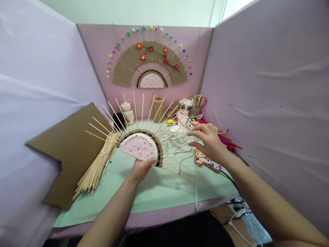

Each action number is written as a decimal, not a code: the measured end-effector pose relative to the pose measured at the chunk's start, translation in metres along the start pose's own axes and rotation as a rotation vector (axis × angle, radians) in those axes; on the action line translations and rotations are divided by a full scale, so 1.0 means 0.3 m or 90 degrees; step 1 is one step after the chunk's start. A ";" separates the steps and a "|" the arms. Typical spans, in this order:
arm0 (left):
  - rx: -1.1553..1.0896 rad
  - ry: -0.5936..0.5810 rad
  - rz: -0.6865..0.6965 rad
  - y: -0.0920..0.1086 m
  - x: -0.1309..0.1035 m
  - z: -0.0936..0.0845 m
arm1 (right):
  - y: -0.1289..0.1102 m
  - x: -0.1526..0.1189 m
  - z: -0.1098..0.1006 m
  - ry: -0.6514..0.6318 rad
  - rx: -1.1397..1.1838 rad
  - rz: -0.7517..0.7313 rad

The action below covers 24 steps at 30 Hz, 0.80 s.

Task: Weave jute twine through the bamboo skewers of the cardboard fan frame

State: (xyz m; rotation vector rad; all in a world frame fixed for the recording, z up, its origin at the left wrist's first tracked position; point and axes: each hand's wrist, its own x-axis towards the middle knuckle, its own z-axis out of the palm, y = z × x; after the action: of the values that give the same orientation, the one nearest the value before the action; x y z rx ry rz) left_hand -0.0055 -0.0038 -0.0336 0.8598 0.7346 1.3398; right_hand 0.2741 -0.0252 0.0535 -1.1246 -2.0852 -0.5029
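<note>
My left hand (144, 168) grips the lower edge of a half-round fan base (138, 146), its thumb on the front. The base is covered in white cloth with small red prints, edged by white trim, a black band and twine. Thin wooden sticks (143, 108) fan out from its curved rim. My right hand (207, 139) hovers by the right-hand sticks, fingers curved and thumb apart, and I make out nothing between them. Loose strands of twine (177, 139) trail among those sticks. Below my right hand lies a flower-patterned glue gun (205, 161) with a black cord.
A bundle of sticks (99, 164) lies left on brown cardboard (74, 137). A finished fan (151, 65) hangs on the back panel. Behind stand a white jar (128, 113), a twine spool (158, 109) and scissors (202, 102) in a holder. Side panels enclose the table (159, 202).
</note>
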 end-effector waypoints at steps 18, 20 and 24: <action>0.011 -0.020 0.016 0.001 0.004 -0.009 | -0.015 -0.018 -0.007 -0.025 0.025 0.046; 0.013 -0.023 0.021 0.002 0.003 -0.005 | -0.016 -0.020 -0.007 -0.025 0.022 0.045; 0.013 -0.015 0.016 0.008 0.000 0.002 | -0.018 -0.019 -0.005 -0.023 0.016 0.041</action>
State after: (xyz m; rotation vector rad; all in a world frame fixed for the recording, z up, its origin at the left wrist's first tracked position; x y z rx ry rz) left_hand -0.0062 -0.0038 -0.0314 0.9015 0.7224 1.3441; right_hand 0.2722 -0.0323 0.0504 -1.1899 -2.0733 -0.4265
